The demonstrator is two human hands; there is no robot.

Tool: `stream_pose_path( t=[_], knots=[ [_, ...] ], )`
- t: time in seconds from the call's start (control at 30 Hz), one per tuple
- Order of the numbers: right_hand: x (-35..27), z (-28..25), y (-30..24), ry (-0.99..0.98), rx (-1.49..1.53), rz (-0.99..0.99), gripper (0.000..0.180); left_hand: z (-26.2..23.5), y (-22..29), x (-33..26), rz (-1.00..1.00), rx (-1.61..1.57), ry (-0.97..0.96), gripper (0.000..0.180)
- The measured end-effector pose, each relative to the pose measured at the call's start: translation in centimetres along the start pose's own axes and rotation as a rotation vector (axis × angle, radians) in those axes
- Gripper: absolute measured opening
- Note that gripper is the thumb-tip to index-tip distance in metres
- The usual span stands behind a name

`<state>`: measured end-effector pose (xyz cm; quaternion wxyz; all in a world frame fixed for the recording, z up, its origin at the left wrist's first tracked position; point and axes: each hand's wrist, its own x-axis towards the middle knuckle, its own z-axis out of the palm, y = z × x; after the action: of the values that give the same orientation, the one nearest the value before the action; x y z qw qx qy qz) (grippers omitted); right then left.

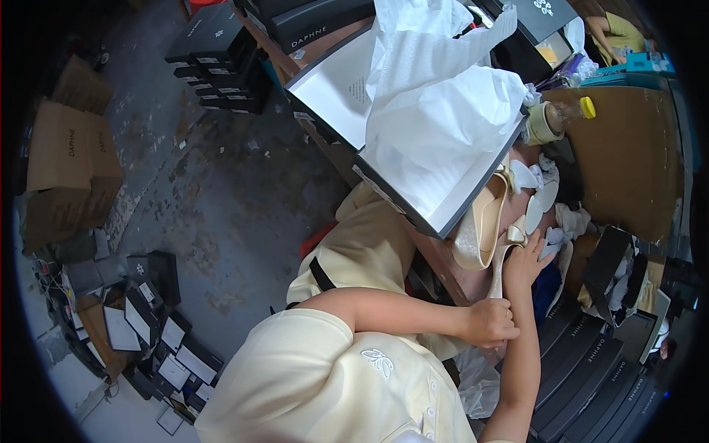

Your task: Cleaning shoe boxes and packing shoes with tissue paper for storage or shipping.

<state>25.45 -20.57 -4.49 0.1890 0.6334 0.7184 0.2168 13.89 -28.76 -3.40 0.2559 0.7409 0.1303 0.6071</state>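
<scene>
— Honestly, how much of the shoe shows?

— Only part. The cream high-heeled shoe [481, 221] lies on the workbench [443, 258], its toe tucked under the open shoebox [450, 214]; white tissue paper [436, 96] spills out and hides the box floor.

— And the packaging?

— Black rectangular shoeboxes [591, 369] stacked at lower right, more black boxes [221, 59] on the floor at top, brown cartons [66, 170] at far left. A yellow-capped bottle [561, 114] lies beside the open box.

— The hands?

— The left hand [491, 321] is closed into a fist around the shoe's thin heel; the heel itself is barely visible. The right hand [526, 262] has fingers spread flat, touching the shoe's back edge, holding nothing.
</scene>
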Motion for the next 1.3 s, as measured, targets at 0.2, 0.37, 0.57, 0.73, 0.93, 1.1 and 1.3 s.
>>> stream_pose_path(
  t=[0.2,0.37,0.57,0.73,0.93,1.1,1.3],
  knots=[
    [0.6,-1.8,0.8,-0.165,0.313,-0.029,0.019,-0.9,-0.1,1.1,-0.046,-0.016,-0.017,0.023],
    [-0.7,-5.5,2.9,-0.318,0.53,-0.134,0.027,-2.0,-0.8,0.7,-0.03,-0.043,-0.089,0.02],
    [-7.0,-9.7,6.9,-0.358,1.581,0.378,0.036,-2.8,-1.3,0.1,0.021,-0.004,-0.045,0.024],
    [-13.1,-10.8,-2.2,0.272,1.795,0.646,0.07,-8.6,2.5,-3.0,0.011,0.011,0.019,0.022],
    [-12.9,-8.1,-2.8,0.27,1.72,0.869,0.063,-12.4,2.4,-6.3,-0.303,0.184,-0.037,0.051],
    [-14.3,-12.9,6.8,0.171,1.93,0.749,0.057,-13.2,2.1,-5.8,-0.518,0.021,0.02,0.061],
    [-16.2,-15.7,11.9,0.016,2.11,0.757,0.06,-12.3,2.0,-5.1,-0.8,-0.18,0.128,0.067]
  ],
)
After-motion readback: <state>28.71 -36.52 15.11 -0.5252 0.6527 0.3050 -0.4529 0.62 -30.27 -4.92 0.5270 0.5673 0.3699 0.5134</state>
